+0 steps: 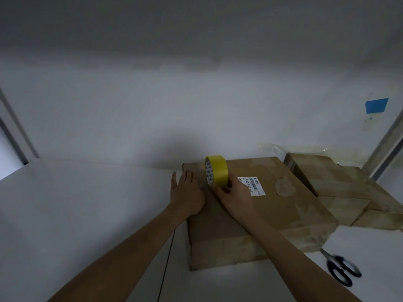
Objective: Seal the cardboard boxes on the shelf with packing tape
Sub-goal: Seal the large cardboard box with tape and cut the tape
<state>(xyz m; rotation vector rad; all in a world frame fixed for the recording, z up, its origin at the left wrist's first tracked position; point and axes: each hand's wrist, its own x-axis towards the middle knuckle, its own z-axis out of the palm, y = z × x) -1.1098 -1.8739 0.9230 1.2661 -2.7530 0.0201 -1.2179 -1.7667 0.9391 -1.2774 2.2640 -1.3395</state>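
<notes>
While the left hand (187,192) lies flat on the far left part of the box (272,214) top, its fingers are straight and released, gripping nothing. The right hand (234,197) grasps the yellow tape roll (218,173), with thumb and fingers curled round its lower rim. The tape roll stands on edge on the box top, just right of the left hand and near the far edge. A white label (253,185) with a barcode is stuck to the box top, beside the right hand. The box rests on the white shelf (87,203). A second box (338,186) sits just beside it on the right, set further back. Black-handled scissors (340,271), blurred, lie on the shelf near the box's near right corner. A blue patch (376,105) is fixed to the wall (196,105) at upper right.
</notes>
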